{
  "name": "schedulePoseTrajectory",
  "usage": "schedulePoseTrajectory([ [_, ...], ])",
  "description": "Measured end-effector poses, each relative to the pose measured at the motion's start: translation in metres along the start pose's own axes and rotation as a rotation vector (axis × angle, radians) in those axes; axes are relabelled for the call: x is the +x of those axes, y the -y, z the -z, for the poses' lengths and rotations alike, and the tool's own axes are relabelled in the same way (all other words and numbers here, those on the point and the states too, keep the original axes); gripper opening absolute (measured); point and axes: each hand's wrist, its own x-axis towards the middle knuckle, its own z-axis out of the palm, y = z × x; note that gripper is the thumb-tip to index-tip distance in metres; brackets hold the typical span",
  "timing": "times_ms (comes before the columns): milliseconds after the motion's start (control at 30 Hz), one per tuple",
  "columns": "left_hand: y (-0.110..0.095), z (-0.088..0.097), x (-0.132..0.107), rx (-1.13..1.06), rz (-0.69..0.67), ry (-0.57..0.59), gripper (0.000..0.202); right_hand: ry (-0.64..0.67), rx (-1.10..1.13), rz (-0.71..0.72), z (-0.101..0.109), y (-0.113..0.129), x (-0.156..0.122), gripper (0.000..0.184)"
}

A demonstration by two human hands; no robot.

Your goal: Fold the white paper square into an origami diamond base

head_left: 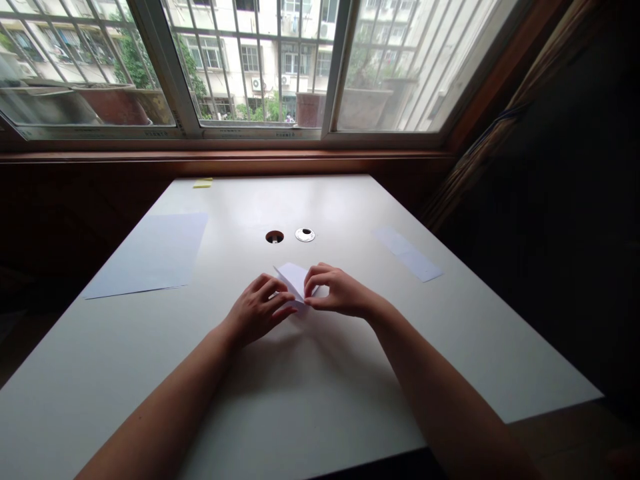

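A small folded piece of white paper (292, 275) is held between my two hands over the middle of the table. My left hand (263, 307) grips its left side, fingers curled around the edge. On the other side, my right hand (337, 290) pinches the paper between thumb and fingertips. One flap of the paper stands up, with its tip pointing to the back left. The lower part of the folds is partly hidden behind my fingers.
The white table (320, 407) bears a stack of white sheets (150, 253) at left, a paper strip (407, 253) at right and yellow strips (203, 183) at the back. Behind my hands are a round hole (275, 237) and a round grommet cover (305, 236). A barred window lies beyond.
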Motion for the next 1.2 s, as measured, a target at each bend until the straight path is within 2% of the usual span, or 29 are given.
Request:
schedulePoseTrajectory([
  [133,-0.001,0.002,0.002,0.031,-0.028,0.053,0.016,-0.010,0.032,-0.003,-0.002,0.000,0.001,0.003],
  [567,0.002,0.003,0.002,-0.021,-0.033,0.082,0.015,0.003,0.100,-0.013,0.003,0.000,0.001,0.002],
  [800,0.005,-0.001,-0.002,-0.072,-0.003,0.044,0.016,0.004,0.173,-0.055,0.008,0.001,-0.001,0.004],
  [1000,0.004,-0.002,-0.001,-0.066,0.036,-0.004,0.014,0.030,0.221,-0.080,-0.001,0.002,0.002,0.005],
  [1200,0.003,-0.005,-0.003,-0.102,0.130,-0.018,0.013,-0.025,0.267,-0.136,-0.013,0.002,0.006,0.007],
])
